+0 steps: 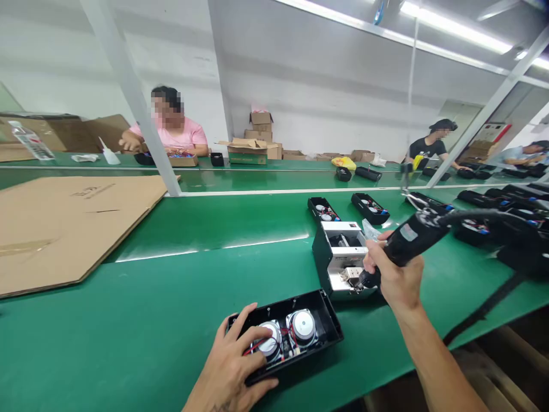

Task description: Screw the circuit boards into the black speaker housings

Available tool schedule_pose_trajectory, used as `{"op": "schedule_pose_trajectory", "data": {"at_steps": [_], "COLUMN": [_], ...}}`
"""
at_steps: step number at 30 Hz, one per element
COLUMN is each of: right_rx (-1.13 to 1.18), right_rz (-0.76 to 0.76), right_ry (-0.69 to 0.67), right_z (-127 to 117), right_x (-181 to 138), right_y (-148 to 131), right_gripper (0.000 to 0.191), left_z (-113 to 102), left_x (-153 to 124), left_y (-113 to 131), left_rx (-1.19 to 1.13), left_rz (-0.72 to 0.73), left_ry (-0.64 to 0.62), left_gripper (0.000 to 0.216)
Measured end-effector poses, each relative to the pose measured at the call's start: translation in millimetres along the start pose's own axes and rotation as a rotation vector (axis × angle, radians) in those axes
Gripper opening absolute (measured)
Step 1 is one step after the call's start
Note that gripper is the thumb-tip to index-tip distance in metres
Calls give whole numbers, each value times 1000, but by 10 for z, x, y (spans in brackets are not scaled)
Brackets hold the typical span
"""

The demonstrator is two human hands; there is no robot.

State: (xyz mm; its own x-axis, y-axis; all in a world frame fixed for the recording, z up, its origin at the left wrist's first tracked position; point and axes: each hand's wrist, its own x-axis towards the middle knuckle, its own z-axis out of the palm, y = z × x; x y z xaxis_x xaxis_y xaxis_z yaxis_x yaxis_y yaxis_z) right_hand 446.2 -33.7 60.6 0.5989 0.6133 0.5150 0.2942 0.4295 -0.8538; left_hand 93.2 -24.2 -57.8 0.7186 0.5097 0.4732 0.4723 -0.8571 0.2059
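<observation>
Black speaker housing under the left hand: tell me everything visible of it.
The speaker housing is a long black box, plastic-looking, lying open side up on the green worktop, right end angled away. Inside sit two round silver speaker drivers with red wires. The left hand holds its left end, partly covering the left driver.

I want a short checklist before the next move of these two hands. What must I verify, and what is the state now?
1. Left hand on the black housing: ok, across its left end.
2. Two speakers inside the housing: ok.
3. Left fingers well away from the red wires: not ok, they lie close.
4. Right hand gripping the electric screwdriver: ok.
5. Screwdriver touching the silver-and-black machine: cannot tell, they overlap in view.
6. Screw on the tip: cannot tell, too small.
</observation>
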Motion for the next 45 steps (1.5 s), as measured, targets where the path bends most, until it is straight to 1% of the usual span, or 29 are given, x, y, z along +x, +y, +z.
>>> {"op": "schedule_pose_trajectory", "data": {"at_steps": [3,4,5,6,8,9,11,13,15,17,18,21,24,27,31,35,38,40,42,45], "right_rx": [-55,-49,-25,10,81,129,237,348,456,554,587,559,507,504,535,527,510,483,462,433], "right_rz": [195,265,325,367,402,394,366,349,314,254,229,246,266,239,238,310,329,322,312,288], "right_ry": [-246,-304,-335,-340,-313,-321,-388,-423,-379,-332,-342,-453,-563,-617,-663,-626,-615,-615,-614,-646], "right_z": [-48,-69,-90,-112,-159,-181,-205,-177,-70,114,224,550,748,798,830,926,991,1021,1039,1044], "right_x": [-200,-280,-359,-431,-543,-582,-646,-723,-830,-949,-1003,-1108,-1138,-1146,-1182,-1242,-1278,-1305,-1343,-1425], "right_y": [-136,-191,-244,-294,-386,-429,-512,-592,-669,-743,-779,-857,-856,-793,-695,-635,-653,-686,-704,-645], "right_gripper": [37,37,37,37,37,38,38,42,46,43,40,28,21,18,18,26,30,29,27,29], "left_z": [20,30,40,47,42,28,-13,-51,-59,-33,-13,39,45,30,39,73,91,101,125,202], "left_x": [-13,-17,-19,-18,-5,7,35,56,59,43,30,-4,-8,7,11,-10,-24,-31,-42,-70], "left_y": [8,12,15,18,22,25,34,53,79,101,107,108,113,140,153,117,115,124,120,62], "left_rx": [16,11,1,-15,-55,-74,-102,-112,-111,-115,-121,-145,-150,-147,-156,-146,-139,-126,-100,-18], "left_rz": [9,4,-5,-16,-29,-28,-15,-12,-26,-50,-61,-81,-85,-90,-102,-98,-101,-95,-82,-37], "left_ry": [6,11,25,37,56,58,46,41,33,27,28,45,17,-17,-18,-23,6,21,31,76], "left_gripper": [16,15,15,16,16,15,14,14,16,18,19,23,24,20,19,29,23,20,22,21]}}
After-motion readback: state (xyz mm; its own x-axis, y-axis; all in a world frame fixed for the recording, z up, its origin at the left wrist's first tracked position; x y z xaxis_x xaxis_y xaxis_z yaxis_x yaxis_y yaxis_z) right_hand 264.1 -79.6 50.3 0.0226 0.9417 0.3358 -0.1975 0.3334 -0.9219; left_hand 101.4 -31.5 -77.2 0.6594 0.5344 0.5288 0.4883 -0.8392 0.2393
